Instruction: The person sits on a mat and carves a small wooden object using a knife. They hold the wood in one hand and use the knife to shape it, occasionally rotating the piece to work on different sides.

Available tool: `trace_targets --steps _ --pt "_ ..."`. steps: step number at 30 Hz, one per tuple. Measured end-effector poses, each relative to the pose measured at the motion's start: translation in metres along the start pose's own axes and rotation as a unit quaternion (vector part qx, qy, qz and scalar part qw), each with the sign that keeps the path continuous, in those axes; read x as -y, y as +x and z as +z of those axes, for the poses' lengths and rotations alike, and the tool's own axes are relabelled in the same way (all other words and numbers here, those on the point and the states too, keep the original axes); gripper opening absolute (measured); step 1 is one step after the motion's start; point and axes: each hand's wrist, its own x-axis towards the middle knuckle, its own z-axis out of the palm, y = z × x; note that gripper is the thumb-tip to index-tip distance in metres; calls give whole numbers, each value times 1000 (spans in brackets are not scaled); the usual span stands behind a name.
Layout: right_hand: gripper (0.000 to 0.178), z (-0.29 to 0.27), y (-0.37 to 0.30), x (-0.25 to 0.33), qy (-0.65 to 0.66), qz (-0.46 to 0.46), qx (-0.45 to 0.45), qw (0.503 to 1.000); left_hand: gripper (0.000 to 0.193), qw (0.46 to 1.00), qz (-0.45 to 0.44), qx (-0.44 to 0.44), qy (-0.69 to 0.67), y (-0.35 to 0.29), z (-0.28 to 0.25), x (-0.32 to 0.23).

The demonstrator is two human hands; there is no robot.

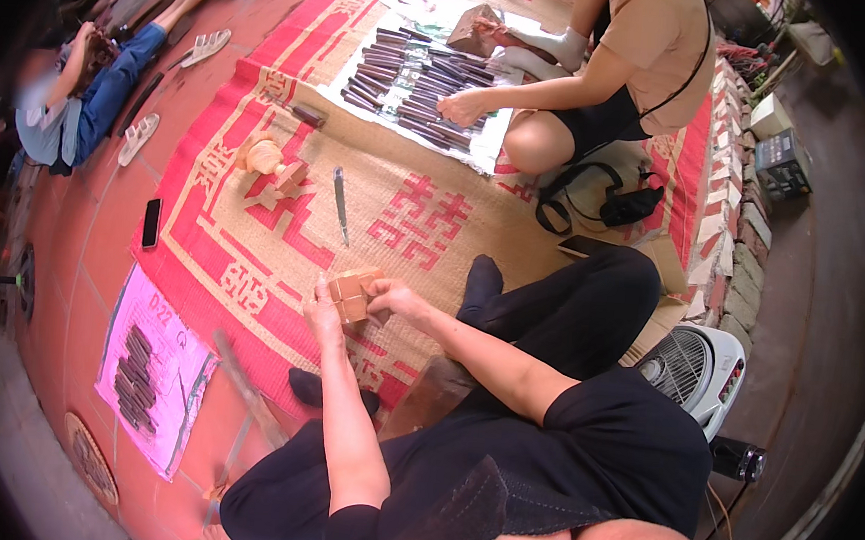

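A small orange-brown block with pale lines across it is held up in front of my crossed legs. My left hand grips its left side, fingers closed against it. From the right, my right hand pinches the opposite side. Just beyond the hands, a narrow grey blade-like tool lies on the red and straw-coloured mat. Farther left on the mat sit a pale, rounded wooden-looking piece and a brown block beside it.
A co-worker squats at the far right over a white sheet with rows of dark sticks. A phone lies at the mat's left edge. Several dark pieces rest on a pink sheet. A fan stands to my right.
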Motion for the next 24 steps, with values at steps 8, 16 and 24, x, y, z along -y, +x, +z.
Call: trace_targets --steps 8,16,24 --pt "20 10 19 8 80 -63 -11 995 50 999 38 -4 38 12 -2 18" --pt "18 6 17 18 99 -18 -16 995 51 998 25 -20 56 0 1 -1" --pt "15 -18 20 5 71 25 62 995 53 992 0 -29 123 -5 1 -16"
